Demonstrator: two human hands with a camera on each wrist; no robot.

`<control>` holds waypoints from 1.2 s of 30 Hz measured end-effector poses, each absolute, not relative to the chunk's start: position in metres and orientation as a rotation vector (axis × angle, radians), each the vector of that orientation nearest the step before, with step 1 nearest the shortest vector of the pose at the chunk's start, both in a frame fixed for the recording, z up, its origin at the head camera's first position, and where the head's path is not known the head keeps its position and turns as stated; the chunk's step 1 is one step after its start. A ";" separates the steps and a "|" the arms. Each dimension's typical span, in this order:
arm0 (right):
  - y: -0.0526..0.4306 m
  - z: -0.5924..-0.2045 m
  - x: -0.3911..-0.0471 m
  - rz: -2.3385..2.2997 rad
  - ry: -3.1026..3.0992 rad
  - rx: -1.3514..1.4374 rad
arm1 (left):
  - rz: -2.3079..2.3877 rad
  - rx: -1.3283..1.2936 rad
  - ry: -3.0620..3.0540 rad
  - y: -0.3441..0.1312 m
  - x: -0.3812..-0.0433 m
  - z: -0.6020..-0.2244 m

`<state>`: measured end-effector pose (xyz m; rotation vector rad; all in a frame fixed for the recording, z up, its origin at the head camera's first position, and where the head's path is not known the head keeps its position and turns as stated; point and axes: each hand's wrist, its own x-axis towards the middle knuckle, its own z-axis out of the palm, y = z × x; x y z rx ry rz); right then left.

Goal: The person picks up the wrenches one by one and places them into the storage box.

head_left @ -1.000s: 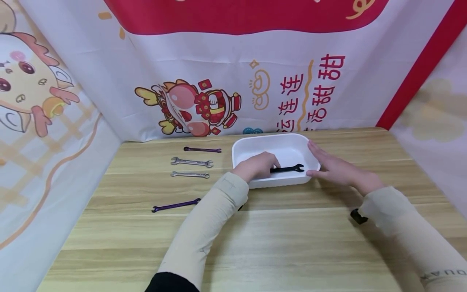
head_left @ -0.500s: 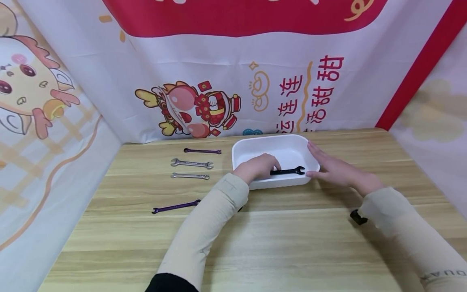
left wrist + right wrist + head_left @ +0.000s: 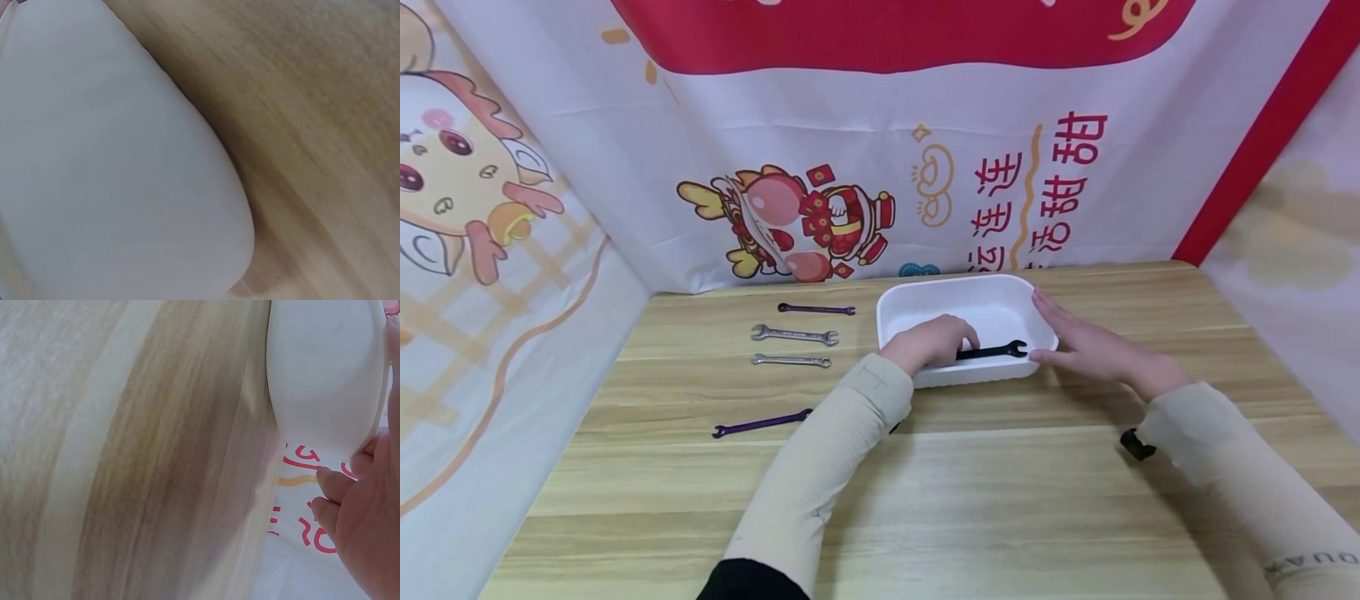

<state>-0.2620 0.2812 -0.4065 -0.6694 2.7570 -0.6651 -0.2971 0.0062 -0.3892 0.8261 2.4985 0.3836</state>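
Note:
A white rectangular box (image 3: 901, 302) stands near the back of the table, and its white wall (image 3: 328, 369) fills the top right of the right wrist view. Inside it, my left hand (image 3: 934, 340) grips a black open-ended wrench (image 3: 992, 351), whose left part is hidden under the fingers. The wrench lies along the box's near wall, open jaw to the right. My right hand (image 3: 1093, 346) rests on the box's right end, fingers stretched toward the far corner, thumb at the near corner. A white box wall (image 3: 125, 169) takes up the left wrist view; the left hand is out of sight there.
Left of the box lie a small purple wrench (image 3: 816, 309), a silver open-ended wrench (image 3: 794, 335) and a thinner silver wrench (image 3: 791, 361). Closer to me, a longer purple wrench (image 3: 760, 424) is partly covered by my left sleeve. A printed cloth (image 3: 820, 108) hangs behind the table.
The black wrench's visible end has dipped slightly toward the box's near wall since one second ago. Both hands stay in nearly the same places.

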 end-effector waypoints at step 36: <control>0.277 -0.396 -0.260 -0.561 2.771 -0.625 | 0.528 0.981 2.755 -0.026 -0.301 -0.348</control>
